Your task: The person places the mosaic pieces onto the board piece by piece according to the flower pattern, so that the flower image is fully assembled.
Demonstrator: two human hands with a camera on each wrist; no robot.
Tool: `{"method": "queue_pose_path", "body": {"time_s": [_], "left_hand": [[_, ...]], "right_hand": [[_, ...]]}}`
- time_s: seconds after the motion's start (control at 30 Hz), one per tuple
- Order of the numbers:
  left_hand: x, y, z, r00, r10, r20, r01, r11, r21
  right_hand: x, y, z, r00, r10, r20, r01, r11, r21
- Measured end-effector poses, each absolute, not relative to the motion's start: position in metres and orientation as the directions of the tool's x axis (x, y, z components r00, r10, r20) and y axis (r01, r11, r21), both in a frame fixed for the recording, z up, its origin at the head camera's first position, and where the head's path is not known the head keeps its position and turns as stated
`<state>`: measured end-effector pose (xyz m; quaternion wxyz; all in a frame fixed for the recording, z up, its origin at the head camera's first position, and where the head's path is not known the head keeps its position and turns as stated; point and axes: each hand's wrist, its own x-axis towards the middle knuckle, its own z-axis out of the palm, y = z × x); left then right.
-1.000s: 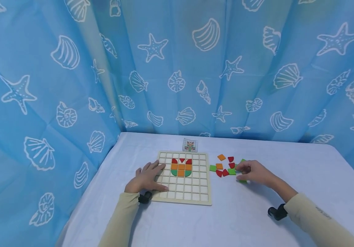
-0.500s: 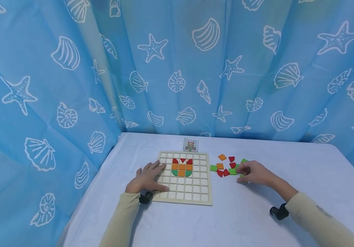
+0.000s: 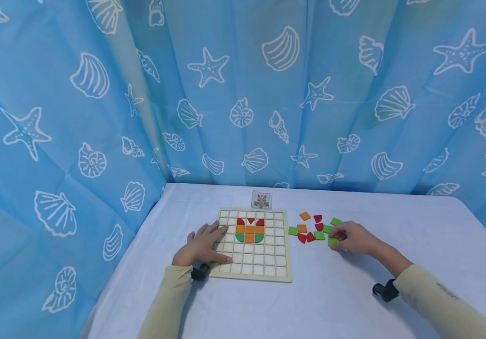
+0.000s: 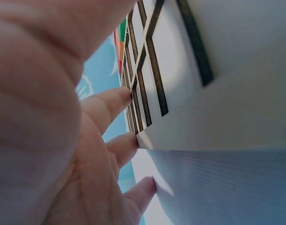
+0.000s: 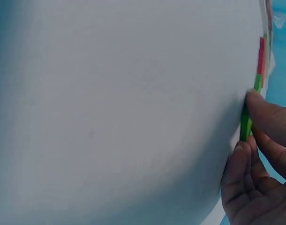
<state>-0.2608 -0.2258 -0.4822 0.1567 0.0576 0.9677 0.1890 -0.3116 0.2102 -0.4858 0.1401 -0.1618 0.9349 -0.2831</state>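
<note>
My left hand [image 3: 202, 247] rests on the left edge of a pale grid board [image 3: 252, 272], fingers spread; in the left wrist view the fingertips [image 4: 120, 97] touch its frame and cells. Red, orange and green pieces form a tulip-like shape [image 3: 249, 230] in the upper middle of the grid. To the right of the board, my right hand [image 3: 354, 238] pinches a green square tile [image 5: 246, 123] at the table surface between thumb and fingers. Other green tiles [image 3: 319, 235], red pieces [image 3: 311, 237] and orange tiles [image 3: 305, 216] lie loose beside it.
A small printed pattern card [image 3: 261, 200] lies just behind the board. The table has a white cloth [image 3: 310, 301]. A blue curtain [image 3: 243, 94] with shells and starfish hangs behind and to the left.
My right hand has shifted slightly right among the green pieces, uncovering more of them, with its fingers now drawn in on a green tile. My left hand stays on the board.
</note>
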Motion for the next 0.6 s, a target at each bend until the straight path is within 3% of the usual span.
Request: {"method": "queue_pose_path", "body": {"time_s": [0.3,0.6], "left_hand": [[-0.2613,-0.2245,-0.4818,-0.943,0.183,-0.279,0.067,0.922,0.381],[-0.2594,-0.2258,-0.481,-0.942,0.193,-0.273,0.075,0.917,0.391]], "right_hand": [[-0.3135,0.2032,-0.4885,-0.926,-0.336,-0.175,-0.188,0.809,-0.558],[-0.3155,0.1987,-0.4836,-0.91,-0.373,-0.179,-0.226,0.811,-0.539]]}}
